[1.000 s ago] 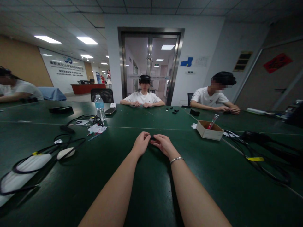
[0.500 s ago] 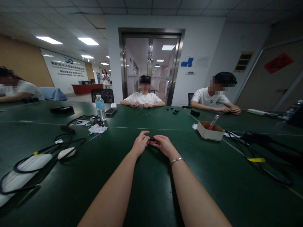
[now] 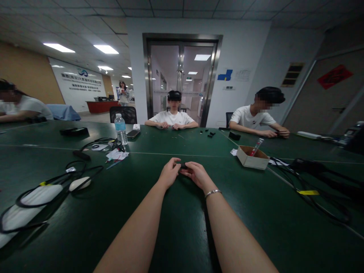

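Observation:
Between my two hands, low over the green table [image 3: 182, 212], is a small black piece [image 3: 183, 166]; it is too small and too covered by fingers to name its kind. My right hand [image 3: 196, 174] pinches it from the right, thumb on top and fingers curled below. From the left, my left hand [image 3: 170, 172] has its thumb and fingertips closed on the other end of the piece. A silver bracelet [image 3: 213, 192] circles my right wrist.
A water bottle [image 3: 120, 131], phone [image 3: 133, 134] and tangled cables [image 3: 85, 163] lie left, with a white mouse [image 3: 80, 184] nearer. To the right stand an open cardboard box [image 3: 252, 159] and more cables [image 3: 318, 204]. Co-workers sit opposite [image 3: 173, 117] and at right [image 3: 253, 117].
My left thumb and fingers have shifted slightly on the black piece; my right hand stays nearly still. A standing person in the background has moved a little to the left.

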{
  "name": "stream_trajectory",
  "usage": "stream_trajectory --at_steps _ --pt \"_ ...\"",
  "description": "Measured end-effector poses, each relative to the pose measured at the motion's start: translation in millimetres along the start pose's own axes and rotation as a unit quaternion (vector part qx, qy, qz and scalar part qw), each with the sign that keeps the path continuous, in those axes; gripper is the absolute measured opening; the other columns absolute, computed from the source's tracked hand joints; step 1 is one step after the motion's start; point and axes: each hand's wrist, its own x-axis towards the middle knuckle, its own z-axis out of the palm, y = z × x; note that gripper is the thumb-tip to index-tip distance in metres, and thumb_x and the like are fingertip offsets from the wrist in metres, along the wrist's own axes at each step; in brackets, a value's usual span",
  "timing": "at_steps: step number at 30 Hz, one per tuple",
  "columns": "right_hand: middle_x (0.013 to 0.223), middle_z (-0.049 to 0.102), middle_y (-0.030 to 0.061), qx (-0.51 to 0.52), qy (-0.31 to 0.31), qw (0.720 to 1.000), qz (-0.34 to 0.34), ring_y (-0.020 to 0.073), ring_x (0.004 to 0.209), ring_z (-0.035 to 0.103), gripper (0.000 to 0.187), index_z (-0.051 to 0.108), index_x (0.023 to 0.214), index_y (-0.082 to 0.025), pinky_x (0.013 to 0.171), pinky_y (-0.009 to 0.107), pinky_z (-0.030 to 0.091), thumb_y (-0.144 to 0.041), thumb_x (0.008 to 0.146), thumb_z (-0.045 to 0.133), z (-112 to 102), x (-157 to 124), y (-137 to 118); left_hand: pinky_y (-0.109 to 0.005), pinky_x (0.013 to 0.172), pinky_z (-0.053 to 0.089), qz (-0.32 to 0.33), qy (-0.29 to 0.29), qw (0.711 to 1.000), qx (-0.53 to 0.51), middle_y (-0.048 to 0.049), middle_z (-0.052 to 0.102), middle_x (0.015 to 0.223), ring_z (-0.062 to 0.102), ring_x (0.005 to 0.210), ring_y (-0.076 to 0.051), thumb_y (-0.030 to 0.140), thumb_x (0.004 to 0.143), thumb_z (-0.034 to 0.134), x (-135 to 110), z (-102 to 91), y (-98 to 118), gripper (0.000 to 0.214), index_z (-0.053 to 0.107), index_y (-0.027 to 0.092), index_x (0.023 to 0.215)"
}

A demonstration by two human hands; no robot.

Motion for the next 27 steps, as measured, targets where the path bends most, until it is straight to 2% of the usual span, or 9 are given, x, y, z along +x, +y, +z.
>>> stream_trajectory --at_steps 5,10,14,19,22,27 --pt "0.071 0.068 0.0054 -0.001 -0.001 1.000 0.001 0.0160 0.060 0.067 0.010 0.062 0.072 -0.013 0.062 0.026 0.057 -0.013 0.074 0.072 -0.3 1.7 0.9 -0.022 0.057 0.041 0.002 -0.016 1.000 -0.006 0.0000 0.057 0.074 0.050 0.058 -0.010 0.037 0.085 0.046 -0.2 0.5 1.0 0.030 0.057 0.020 0.107" --pt "0.071 0.068 0.0060 -0.002 0.003 1.000 0.002 0.0156 0.059 0.067 0.007 0.062 0.072 -0.012 0.061 0.025 0.056 -0.010 0.076 0.068 -0.2 2.0 0.6 -0.023 0.059 0.042 0.008 -0.005 1.000 -0.004 -0.0001 0.057 0.082 0.050 0.059 -0.009 0.030 0.083 0.047 0.7 0.0 0.5 0.029 0.056 0.020 0.109" --pt "0.071 0.068 0.0067 -0.005 0.004 1.000 0.002 0.0154 0.059 0.067 0.008 0.062 0.072 -0.011 0.061 0.023 0.056 -0.011 0.076 0.069 0.2 1.6 0.1 -0.022 0.056 0.040 0.000 -0.017 1.000 -0.008 0.0015 0.053 0.069 0.049 0.057 -0.010 0.036 0.087 0.043 0.0 -0.3 0.5 0.030 0.057 0.020 0.107" --pt "0.070 0.067 0.0056 -0.007 0.002 1.000 0.000 0.0147 0.059 0.067 0.014 0.061 0.070 -0.012 0.059 0.022 0.056 -0.015 0.073 0.075 0.3 1.8 0.2 -0.022 0.060 0.042 -0.004 0.009 1.000 -0.024 0.0001 0.055 0.085 0.052 0.060 -0.009 0.027 0.083 0.047 -0.7 -0.3 3.3 0.037 0.048 0.021 0.120" --pt "0.071 0.067 0.0051 -0.011 -0.004 1.000 0.000 0.0139 0.059 0.067 0.013 0.061 0.071 -0.012 0.059 0.021 0.056 -0.015 0.074 0.074 0.0 2.1 0.1 -0.021 0.059 0.042 -0.011 0.029 0.999 -0.031 -0.0002 0.054 0.086 0.052 0.060 -0.008 0.024 0.082 0.048 0.8 -0.6 2.7 0.037 0.048 0.021 0.118" --pt "0.071 0.067 0.0061 -0.010 -0.005 1.000 0.008 0.0137 0.058 0.066 0.013 0.062 0.072 -0.012 0.061 0.022 0.056 -0.015 0.075 0.074 0.2 1.6 -1.1 -0.022 0.059 0.041 0.000 0.036 0.999 -0.016 -0.0006 0.056 0.078 0.052 0.063 -0.011 0.035 0.086 0.047 2.8 -0.4 -1.3 0.030 0.056 0.020 0.110"
